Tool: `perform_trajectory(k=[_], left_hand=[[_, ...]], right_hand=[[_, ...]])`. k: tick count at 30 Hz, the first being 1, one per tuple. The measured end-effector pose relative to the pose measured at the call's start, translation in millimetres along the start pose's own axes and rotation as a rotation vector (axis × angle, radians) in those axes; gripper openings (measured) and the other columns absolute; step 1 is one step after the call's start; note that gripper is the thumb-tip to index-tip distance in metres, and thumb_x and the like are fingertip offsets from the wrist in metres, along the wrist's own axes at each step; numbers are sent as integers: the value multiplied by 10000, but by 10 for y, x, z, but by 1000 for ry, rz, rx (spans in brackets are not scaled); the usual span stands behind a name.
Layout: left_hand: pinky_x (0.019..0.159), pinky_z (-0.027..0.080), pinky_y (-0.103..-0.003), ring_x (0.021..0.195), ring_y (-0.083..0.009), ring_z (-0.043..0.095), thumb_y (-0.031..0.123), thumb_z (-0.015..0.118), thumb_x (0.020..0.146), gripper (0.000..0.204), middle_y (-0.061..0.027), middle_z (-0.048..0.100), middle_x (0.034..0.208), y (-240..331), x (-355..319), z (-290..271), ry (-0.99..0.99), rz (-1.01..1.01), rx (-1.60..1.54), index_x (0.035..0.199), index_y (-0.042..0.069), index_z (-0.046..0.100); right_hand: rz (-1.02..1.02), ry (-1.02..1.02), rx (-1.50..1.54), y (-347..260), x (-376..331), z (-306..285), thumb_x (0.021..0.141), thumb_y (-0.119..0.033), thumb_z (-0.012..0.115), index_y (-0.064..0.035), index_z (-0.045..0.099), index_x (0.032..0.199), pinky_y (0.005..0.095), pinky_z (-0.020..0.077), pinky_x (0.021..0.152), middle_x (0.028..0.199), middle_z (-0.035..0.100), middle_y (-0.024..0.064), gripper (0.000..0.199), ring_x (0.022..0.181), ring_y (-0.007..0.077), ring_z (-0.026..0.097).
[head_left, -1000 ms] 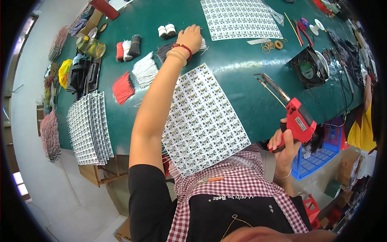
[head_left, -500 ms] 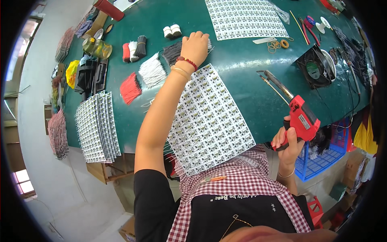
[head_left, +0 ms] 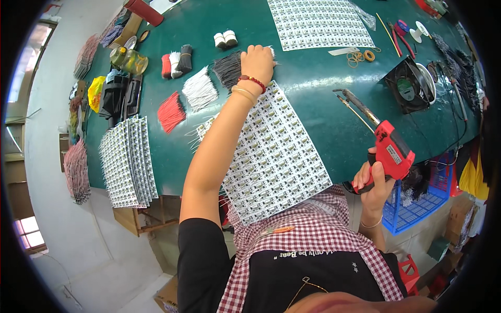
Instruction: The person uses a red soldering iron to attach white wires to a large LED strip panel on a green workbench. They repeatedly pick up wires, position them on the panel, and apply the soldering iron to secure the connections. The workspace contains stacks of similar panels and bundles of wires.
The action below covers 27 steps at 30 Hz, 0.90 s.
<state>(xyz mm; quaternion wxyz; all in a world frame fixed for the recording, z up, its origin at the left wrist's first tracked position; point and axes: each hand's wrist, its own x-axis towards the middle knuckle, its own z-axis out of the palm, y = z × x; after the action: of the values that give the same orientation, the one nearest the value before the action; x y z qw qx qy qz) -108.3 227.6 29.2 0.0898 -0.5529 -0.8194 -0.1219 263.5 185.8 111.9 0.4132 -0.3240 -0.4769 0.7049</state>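
Observation:
My left hand (head_left: 258,63) lies over the far end of a pile of black wires (head_left: 227,71), fingers curled down. Its fingertips are hidden, so what they pinch cannot be made out. Below that wrist, a white sheet of small circuit boards (head_left: 279,151) rests tilted, partly over the table edge, with thin wires sticking out along its left side. My right hand (head_left: 374,183) is wrapped round the grip of a red and black soldering gun (head_left: 392,151), whose metal tip points up and left, beside the sheet. White wires (head_left: 200,89) and red wires (head_left: 171,112) lie left of the black pile.
Stacked circuit-board sheets (head_left: 126,164) stand at the table's left edge. Another board sheet (head_left: 321,25) lies at the back. A black fan (head_left: 408,86), pliers (head_left: 403,40) and rubber bands (head_left: 355,59) are on the right. A blue crate (head_left: 417,211) sits below the right edge.
My left hand has shifted slightly right and nearer over the black wires, its forearm moving right with it. My right hand and the soldering gun have hardly moved.

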Motion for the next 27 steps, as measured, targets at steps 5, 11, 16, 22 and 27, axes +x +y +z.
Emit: perform_trajectory(k=[5, 11, 16, 22, 27], left_hand=[[755, 454, -443, 898, -304, 577, 121, 692, 790, 145, -88, 630, 882, 8, 7, 79, -2, 13, -84, 884, 85, 587], [739, 448, -425, 875, -310, 572, 53, 671, 786, 228, -108, 614, 871, 30, -47, 71, 28, 85, -87, 971, 74, 539], [774, 432, -413, 922, -292, 555, 88, 695, 779, 251, -82, 609, 910, 35, -79, 35, 142, 94, -98, 988, 87, 555], [786, 425, -417, 947, -284, 549, 105, 702, 782, 235, -74, 608, 912, 33, -64, 0, 72, 29, -93, 972, 89, 565], [781, 426, -411, 936, -290, 548, 18, 654, 758, 241, -89, 605, 908, 71, -94, 49, 35, 40, -78, 971, 77, 558]], right_hand=[[13, 18, 12, 12, -6, -1, 963, -170, 516, 47, 463, 1212, 274, 417, 434, 578, 452, 40, 334, 441, 112, 441], [-1, 8, 11, 2, -14, 22, 965, -168, 514, 47, 471, 1206, 272, 419, 434, 580, 452, 38, 326, 442, 109, 440], [-12, 13, 13, 20, 1, 3, 963, -158, 508, 52, 473, 1201, 269, 419, 434, 581, 455, 38, 319, 442, 108, 436], [12, 35, 15, -1, -19, 29, 961, -153, 505, 55, 469, 1203, 267, 415, 431, 568, 451, 39, 321, 435, 108, 430], [10, 38, 14, -3, -29, 27, 959, -155, 507, 59, 462, 1206, 266, 412, 431, 560, 447, 40, 330, 430, 110, 429]])
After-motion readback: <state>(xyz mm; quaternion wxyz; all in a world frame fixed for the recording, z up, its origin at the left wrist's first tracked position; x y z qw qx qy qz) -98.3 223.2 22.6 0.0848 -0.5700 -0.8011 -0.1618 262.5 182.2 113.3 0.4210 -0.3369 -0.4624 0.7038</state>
